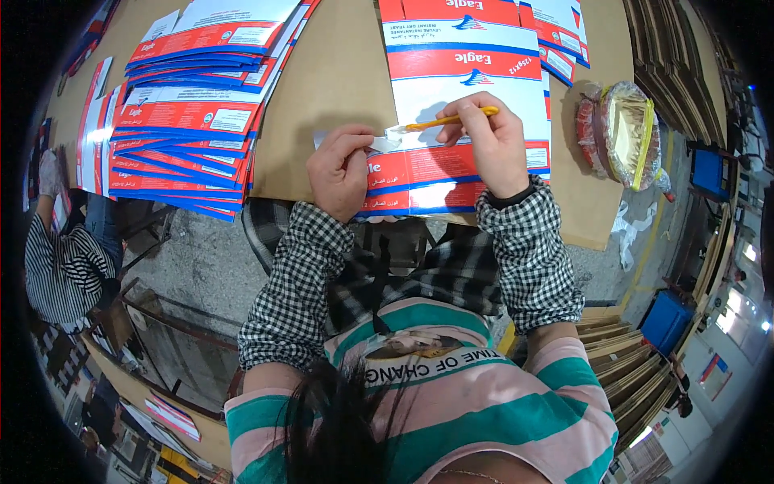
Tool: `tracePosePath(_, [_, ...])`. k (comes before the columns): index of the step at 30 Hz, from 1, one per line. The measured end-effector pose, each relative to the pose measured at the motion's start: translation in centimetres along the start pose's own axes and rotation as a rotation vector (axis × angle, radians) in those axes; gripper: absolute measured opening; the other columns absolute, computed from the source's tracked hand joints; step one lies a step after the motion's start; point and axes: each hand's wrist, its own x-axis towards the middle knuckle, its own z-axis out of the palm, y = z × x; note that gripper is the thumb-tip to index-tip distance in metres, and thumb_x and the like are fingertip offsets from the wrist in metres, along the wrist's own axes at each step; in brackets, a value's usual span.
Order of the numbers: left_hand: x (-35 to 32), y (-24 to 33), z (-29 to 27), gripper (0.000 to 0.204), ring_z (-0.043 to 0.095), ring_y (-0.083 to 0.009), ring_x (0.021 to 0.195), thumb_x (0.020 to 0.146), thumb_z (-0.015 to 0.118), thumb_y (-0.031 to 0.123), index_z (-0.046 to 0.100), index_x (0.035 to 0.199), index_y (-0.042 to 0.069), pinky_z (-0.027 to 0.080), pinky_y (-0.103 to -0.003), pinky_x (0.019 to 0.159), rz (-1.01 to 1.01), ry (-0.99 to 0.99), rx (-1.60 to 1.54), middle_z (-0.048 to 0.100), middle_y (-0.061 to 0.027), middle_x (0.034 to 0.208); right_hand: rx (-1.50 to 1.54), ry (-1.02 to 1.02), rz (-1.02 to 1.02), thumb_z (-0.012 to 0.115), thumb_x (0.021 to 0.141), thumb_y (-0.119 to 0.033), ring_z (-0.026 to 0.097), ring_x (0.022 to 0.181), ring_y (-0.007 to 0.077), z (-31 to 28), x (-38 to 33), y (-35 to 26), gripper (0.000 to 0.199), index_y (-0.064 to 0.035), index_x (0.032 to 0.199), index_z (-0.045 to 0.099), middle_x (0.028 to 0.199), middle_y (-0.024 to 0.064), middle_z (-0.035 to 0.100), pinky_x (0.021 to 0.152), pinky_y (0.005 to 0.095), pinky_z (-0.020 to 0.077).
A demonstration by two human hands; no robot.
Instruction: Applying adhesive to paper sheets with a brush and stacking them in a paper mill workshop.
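A flat red, white and blue printed carton sheet lies on the table in front of me. My right hand grips a thin brush with a yellow handle. The brush's pale tip meets a white flap near the sheet's left edge. My left hand is closed, thumb against bent fingers, pinching that flap at its left end. Both forearms wear black-and-white checked sleeve covers.
Overlapping stacks of similar printed cartons cover the table's left side. A plastic-wrapped tub with pale contents stands at the right. More cartons lie beyond. Stacked brown cardboard stands far right. Another person sits at left.
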Motion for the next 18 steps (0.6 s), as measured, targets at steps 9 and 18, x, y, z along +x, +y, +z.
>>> tracePosePath(9, [0.03, 0.12, 0.05, 0.013, 0.061, -0.0235, 0.082, 0.078, 0.047, -0.003, 0.059, 0.082, -0.004, 0.05, -0.03, 0.072, -0.018, -0.006, 0.009, 0.062, -0.0153, 0.092, -0.019, 0.007, -0.012, 0.046, 0.09, -0.014, 0.057, 0.065, 0.0108, 0.19, -0.09, -0.34, 0.02, 0.0029, 0.083, 0.053, 0.078, 0.0086, 0.06, 0.059, 0.0223, 0.0468])
tracePosePath(18, [0.05, 0.24, 0.03, 0.013, 0.061, -0.0238, 0.082, 0.077, 0.047, -0.003, 0.059, 0.082, -0.004, 0.05, -0.03, 0.071, -0.036, -0.011, -0.008, 0.062, -0.0155, 0.092, -0.083, 0.011, -0.002, 0.046, 0.09, -0.014, 0.058, 0.063, 0.0104, 0.38, 0.05, -0.33, 0.021, 0.0029, 0.083, 0.055, 0.074, 0.0076, 0.059, 0.058, 0.0218, 0.0468])
